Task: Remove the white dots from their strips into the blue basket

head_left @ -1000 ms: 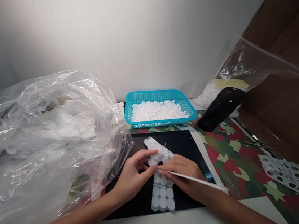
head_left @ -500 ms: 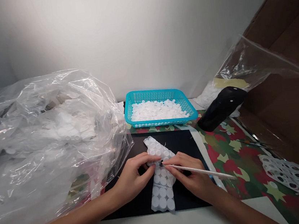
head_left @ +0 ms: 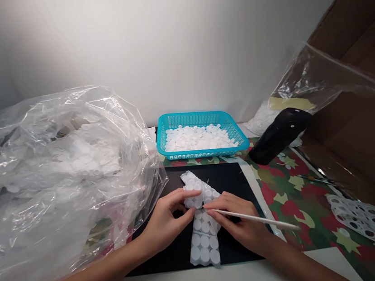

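Strips of round white discs (head_left: 204,247) joined in a sheet lie on a black mat (head_left: 178,258), with other strips crossing at an angle above. My left hand (head_left: 169,218) has its index finger over a piece of the strip and its thumb at that piece's lower edge, gripping it between them. My right hand (head_left: 240,218) is closed in a pinch around a slim white stick-like tool (head_left: 262,219). The tool's tip points left at the strip, close to my left thumb; its exact contact is hidden by the fingers.
A blue basket (head_left: 206,153) of loose white discs stands behind the mat. Clear plastic bags (head_left: 62,210) fill the left side. To the right are a black object (head_left: 279,136), punched-out white sheet scraps (head_left: 364,219) and a brown cardboard box (head_left: 371,136).
A small dark spot at the tool's tip no longer shows. My left index finger has lifted slightly, uncovering more of the strip piece. My right hand has hardly moved.
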Demonstrator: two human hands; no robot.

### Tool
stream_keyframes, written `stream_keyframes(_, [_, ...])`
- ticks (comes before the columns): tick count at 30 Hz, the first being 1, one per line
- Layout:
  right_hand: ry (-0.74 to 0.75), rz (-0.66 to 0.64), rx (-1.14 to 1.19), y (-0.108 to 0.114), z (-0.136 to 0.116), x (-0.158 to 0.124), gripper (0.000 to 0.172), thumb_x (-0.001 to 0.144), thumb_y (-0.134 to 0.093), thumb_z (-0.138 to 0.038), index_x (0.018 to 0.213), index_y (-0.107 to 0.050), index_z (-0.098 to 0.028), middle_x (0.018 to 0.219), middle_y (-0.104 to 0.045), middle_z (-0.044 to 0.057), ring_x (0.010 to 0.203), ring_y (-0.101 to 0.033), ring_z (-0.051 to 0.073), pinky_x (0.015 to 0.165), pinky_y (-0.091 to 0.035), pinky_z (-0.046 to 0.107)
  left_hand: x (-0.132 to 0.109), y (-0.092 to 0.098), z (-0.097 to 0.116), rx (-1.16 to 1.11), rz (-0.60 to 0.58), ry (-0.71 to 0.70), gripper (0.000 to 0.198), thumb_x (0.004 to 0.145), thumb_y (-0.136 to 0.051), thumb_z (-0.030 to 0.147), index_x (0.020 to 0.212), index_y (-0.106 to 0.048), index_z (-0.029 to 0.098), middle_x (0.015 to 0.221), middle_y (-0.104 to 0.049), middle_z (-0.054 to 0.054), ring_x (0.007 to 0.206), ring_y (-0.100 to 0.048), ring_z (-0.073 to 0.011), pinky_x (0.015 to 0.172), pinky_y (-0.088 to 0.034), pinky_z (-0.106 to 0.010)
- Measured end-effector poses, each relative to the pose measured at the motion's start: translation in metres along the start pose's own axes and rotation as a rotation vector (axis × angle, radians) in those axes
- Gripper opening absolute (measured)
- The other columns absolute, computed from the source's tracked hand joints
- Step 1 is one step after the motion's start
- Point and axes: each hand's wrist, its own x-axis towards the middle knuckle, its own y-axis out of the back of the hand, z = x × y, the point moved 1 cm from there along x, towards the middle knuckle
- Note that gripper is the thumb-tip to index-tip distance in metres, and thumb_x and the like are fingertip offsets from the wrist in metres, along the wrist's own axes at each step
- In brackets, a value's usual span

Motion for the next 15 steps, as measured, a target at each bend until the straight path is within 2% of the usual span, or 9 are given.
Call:
stream_keyframes(6, [0.056, -0.007, -0.006, 0.0006, -0.0015, 0.0014, 0.018, 0.086, -0.054, -0.015, 0.099, -0.065, -0.02, 0.08, -0.069, 0.004, 0.07, -0.061, 0.015, 0.066, -0.046, 0.029, -0.0002, -0.0015, -0.0028, -0.115, -0.024, 0.057, 0.035, 0.082, -0.056, 0.02, 0.116, -0.06, 0.021, 0.112, -0.06, -0.006, 0.088, -0.057, -0.0168, 0.072, -0.05, -0.026])
stream_keyframes(12, [0.092, -0.006, -0.015, 0.0006, -0.0018, 0.0021, 0.018, 0.085, -0.055, -0.014, 0.099, -0.066, -0.02, 0.08, -0.069, 0.003, 0.069, -0.06, 0.014, 0.065, -0.047, 0.028, -0.0002, -0.0013, -0.0017, -0.125, -0.032, 0.08, 0.035, 0.082, -0.056, 0.019, 0.117, -0.059, 0.021, 0.108, -0.06, -0.005, 0.08, -0.056, -0.0137, 0.066, -0.049, -0.024])
stream_keyframes(15, [0.107, -0.016, -0.049, -0.0007, 0.0003, 0.001, 0.018, 0.087, -0.053, -0.016, 0.1, -0.065, -0.021, 0.081, -0.069, 0.003, 0.07, -0.059, 0.014, 0.065, -0.048, 0.028, -0.0002, -0.0011, -0.001, -0.133, -0.033, 0.079, 0.035, 0.082, -0.056, 0.019, 0.117, -0.059, 0.021, 0.11, -0.06, -0.005, 0.084, -0.057, -0.0152, 0.069, -0.049, -0.025])
